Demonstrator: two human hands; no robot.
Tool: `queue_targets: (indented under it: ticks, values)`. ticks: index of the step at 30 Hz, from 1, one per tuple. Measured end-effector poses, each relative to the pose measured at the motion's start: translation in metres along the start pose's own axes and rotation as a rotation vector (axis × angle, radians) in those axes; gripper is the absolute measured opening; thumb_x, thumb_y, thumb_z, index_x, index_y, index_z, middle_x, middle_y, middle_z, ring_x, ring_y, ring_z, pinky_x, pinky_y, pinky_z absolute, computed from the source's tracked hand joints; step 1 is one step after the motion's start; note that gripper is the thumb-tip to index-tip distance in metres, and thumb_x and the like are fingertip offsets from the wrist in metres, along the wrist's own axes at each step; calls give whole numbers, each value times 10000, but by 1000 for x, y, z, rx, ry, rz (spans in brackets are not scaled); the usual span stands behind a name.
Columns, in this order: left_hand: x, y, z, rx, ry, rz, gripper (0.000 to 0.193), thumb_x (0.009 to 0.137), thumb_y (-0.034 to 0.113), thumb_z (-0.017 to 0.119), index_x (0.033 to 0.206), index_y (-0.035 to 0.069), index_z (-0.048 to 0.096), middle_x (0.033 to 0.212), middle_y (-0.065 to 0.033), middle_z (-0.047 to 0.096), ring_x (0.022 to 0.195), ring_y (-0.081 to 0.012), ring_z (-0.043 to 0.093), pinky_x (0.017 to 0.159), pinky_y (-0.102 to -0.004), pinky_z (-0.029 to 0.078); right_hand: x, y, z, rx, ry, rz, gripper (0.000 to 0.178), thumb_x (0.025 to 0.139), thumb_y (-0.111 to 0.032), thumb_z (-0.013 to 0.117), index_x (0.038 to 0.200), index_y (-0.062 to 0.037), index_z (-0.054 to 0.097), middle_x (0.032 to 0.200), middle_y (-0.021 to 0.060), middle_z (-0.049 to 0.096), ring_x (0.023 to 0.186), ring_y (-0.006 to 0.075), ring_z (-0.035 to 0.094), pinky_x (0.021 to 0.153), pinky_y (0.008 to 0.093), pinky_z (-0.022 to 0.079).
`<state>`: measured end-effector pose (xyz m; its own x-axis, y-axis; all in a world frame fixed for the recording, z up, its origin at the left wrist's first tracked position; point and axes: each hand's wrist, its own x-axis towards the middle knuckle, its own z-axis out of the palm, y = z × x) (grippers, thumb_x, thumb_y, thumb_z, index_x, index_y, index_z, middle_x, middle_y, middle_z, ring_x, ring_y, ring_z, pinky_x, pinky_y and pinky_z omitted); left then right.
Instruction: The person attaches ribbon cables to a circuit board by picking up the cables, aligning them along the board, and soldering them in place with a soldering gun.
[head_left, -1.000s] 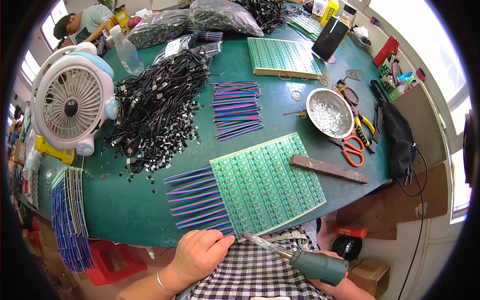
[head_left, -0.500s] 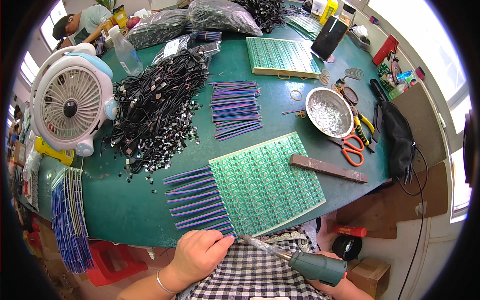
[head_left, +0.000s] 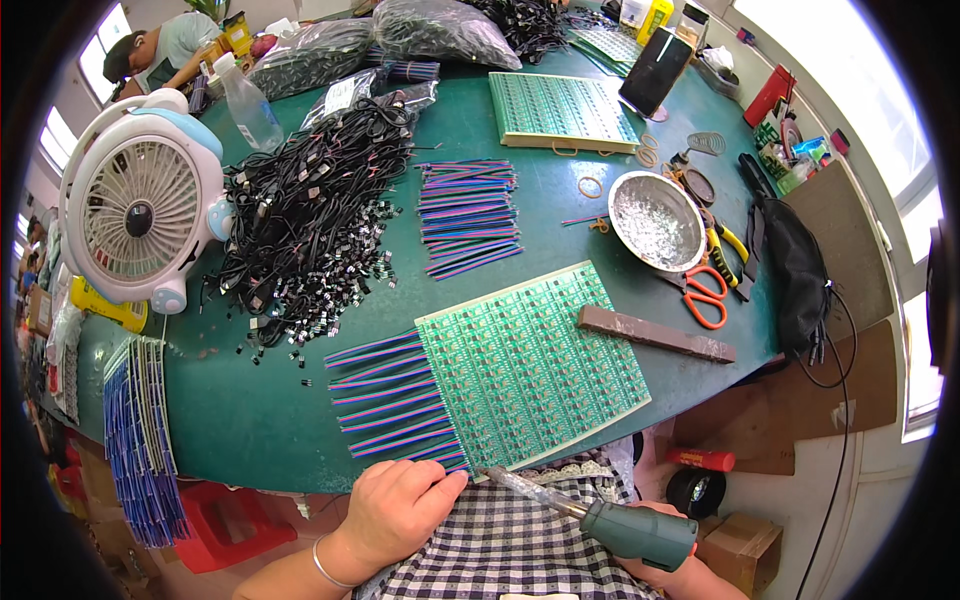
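Observation:
Near the table's front edge lies a green circuit board panel (head_left: 530, 370) covered in rows of small identical circuits. Flat multicoloured ribbon wires (head_left: 385, 395) stick out from its left side in a row. At the panel's lower left corner my left hand (head_left: 405, 505) is closed, fingers pinched on the end of a ribbon wire. My right hand (head_left: 655, 560) grips a soldering iron (head_left: 635, 532) with a dark green handle, partly hiding the fingers. Its metal tip points left and reaches the panel's bottom corner, close to my left fingertips. A brown bar (head_left: 655, 335) rests across the panel's right part.
Loose ribbon wires (head_left: 468, 215) lie behind the panel. Black cables (head_left: 310, 200) are heaped left of them, beside a white fan (head_left: 140, 215). A metal bowl (head_left: 657, 222), orange-handled scissors (head_left: 706, 298) and more panels (head_left: 560, 110) sit farther back. Another person (head_left: 165, 55) leans over at far left.

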<state>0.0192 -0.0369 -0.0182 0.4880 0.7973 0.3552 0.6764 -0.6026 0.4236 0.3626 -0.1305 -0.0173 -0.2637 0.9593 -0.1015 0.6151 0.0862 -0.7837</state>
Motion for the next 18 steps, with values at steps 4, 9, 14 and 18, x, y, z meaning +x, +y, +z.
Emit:
queue_targets:
  ticks: [4,9,14,18]
  values:
    - [0,-1,1,-6,20,6,220,746,102,740,966,114,746,849,-12,631,693,-194,637,563,-345,487,1,-3,-4,-44,-52,14,283,760,-193,816,1026,-121,754,1008,39,740,924,260,681,861,403,506]
    - [-1,-2,2,-26,24,-3,232,733,89,747,963,114,747,846,-10,626,698,-196,636,569,-346,495,5,-5,-8,-97,-90,-19,284,736,-191,818,1008,-131,759,967,28,741,870,245,673,799,389,496]
    - [-1,-1,1,-40,18,-4,240,727,84,751,965,116,750,847,-4,623,702,-191,629,572,-344,492,11,-10,-4,-81,-40,-66,253,737,-181,808,982,-134,766,936,30,742,837,234,670,767,367,485]
    - [-1,-1,0,-42,12,-7,240,727,83,752,965,115,750,846,-3,622,702,-189,627,573,-343,489,14,-16,-8,-52,-63,-32,238,746,-164,802,978,-121,767,931,38,744,828,237,680,765,379,503]
